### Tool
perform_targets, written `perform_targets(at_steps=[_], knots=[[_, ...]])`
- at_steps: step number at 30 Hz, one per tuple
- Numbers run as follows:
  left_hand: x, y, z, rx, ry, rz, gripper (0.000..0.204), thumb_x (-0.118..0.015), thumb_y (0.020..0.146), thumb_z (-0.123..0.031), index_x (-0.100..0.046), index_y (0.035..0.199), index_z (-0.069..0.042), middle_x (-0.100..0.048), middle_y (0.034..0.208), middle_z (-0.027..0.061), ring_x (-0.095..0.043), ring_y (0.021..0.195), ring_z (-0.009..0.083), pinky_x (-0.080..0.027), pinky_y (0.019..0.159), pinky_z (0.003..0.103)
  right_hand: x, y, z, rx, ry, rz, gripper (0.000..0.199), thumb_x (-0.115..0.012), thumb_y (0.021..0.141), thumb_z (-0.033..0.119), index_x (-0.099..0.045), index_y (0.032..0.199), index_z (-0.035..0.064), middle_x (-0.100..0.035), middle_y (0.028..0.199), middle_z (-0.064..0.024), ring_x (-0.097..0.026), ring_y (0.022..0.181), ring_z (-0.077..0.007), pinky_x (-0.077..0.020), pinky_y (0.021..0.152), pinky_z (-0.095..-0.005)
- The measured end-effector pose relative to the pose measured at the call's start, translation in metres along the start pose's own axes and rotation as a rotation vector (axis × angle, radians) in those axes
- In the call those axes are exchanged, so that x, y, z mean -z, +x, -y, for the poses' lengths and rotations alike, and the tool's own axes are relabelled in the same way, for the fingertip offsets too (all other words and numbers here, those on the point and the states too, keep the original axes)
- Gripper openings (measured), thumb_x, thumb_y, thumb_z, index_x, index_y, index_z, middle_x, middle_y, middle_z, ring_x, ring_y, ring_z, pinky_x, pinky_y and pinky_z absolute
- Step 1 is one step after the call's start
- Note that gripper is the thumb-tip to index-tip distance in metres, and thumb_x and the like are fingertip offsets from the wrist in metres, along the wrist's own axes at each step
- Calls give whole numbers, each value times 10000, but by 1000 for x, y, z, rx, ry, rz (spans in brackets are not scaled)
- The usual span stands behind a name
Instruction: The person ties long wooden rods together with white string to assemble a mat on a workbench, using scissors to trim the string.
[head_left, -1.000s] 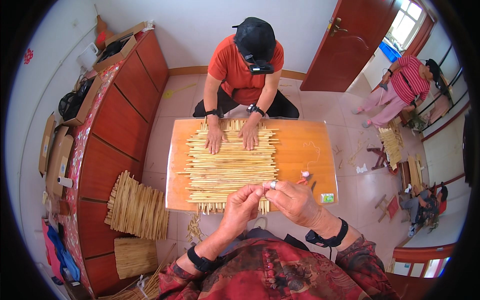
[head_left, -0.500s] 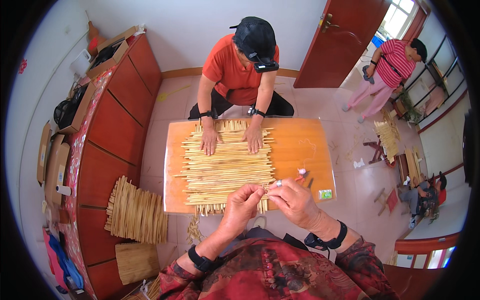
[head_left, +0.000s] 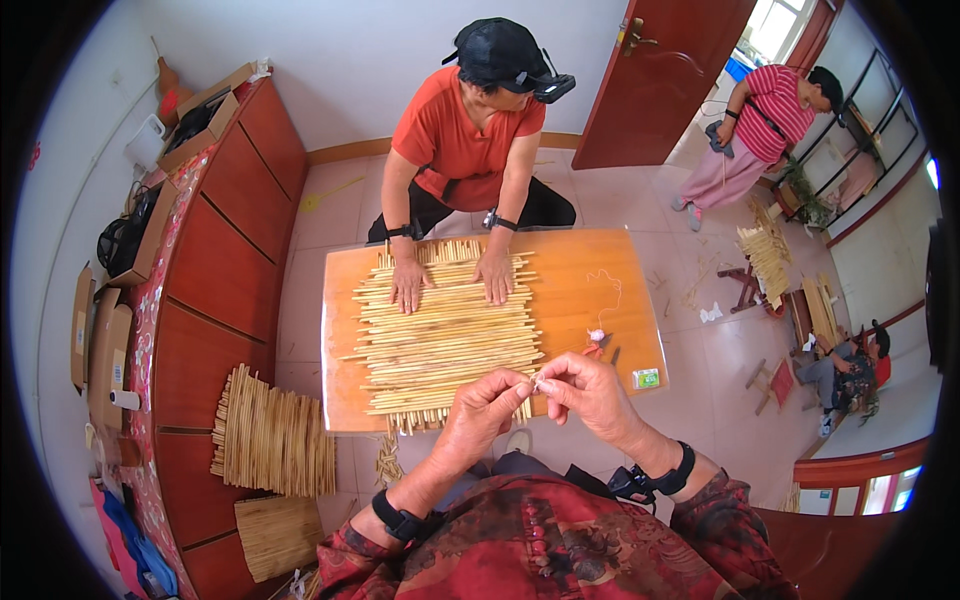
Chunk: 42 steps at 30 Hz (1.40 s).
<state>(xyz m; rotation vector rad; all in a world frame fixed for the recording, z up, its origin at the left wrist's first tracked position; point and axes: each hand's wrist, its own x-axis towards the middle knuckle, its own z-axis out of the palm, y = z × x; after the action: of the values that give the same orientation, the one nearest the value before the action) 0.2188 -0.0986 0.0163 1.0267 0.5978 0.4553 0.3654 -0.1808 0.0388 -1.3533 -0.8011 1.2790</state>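
Now, left hand [head_left: 478, 418]: pinching the thread [head_left: 533, 381], as a second ago.
Right hand [head_left: 592, 392]: grip pressing together on it too.
Reed mat [head_left: 445, 335]: lying unmoved on the counter [head_left: 590, 270] (co-worker's hands [head_left: 408, 285] flattening it).
Change: none, so work is pausing.

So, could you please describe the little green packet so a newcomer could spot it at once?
Start at the orange wooden table holding the woven straw mat. Go to its bare corner beyond the right hand. The small green packet lies there flat, the only green item on it.
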Motion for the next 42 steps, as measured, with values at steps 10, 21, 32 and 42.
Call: perform_targets(at_steps=[10, 21, 32, 42], knots=[[6, 4, 1, 42, 8, -10, 98, -562, 837, -144, -581, 815, -51, -443, 559, -65, -323, 421, 9, -240, 373, 169, -7, 6, -2, 9, 0, -8, 124, -525, 848, 91, -495, 934, 7, -533, 677, -24, -514, 520, -56, -429, 449, -173], [9, 9, 4, 9, 49, -46, 96, -552, 839, -128, -572, 809, -39, -407, 565, -86, -325, 478, -7, -257, 412, 164, -14, 3, 7, 374, -610, -156, 70, -552, 805, 36, -556, 868, 7, -510, 740, -32, -503, 510, -71, -393, 464, -191], [10, 8, 1, -144, 289, -31, 115, -532, 847, -98, -571, 880, 4, -487, 649, -41, -404, 599, 33, -354, 526, 185, -17, 8, 8, 9, -177, -130, 82, -544, 825, 61, -552, 866, -9, -532, 766, -20, -499, 527, -44, -400, 439, -173], [6, 6, 2, -161, 359, -118, 95, -530, 848, -92, -577, 848, -9, -432, 615, -70, -357, 557, 8, -299, 467, 168, -20, 12, 3, 46, -234, -130, 60, -532, 817, 38, -539, 866, 4, -541, 774, -27, -548, 547, -57, -417, 432, -179]])
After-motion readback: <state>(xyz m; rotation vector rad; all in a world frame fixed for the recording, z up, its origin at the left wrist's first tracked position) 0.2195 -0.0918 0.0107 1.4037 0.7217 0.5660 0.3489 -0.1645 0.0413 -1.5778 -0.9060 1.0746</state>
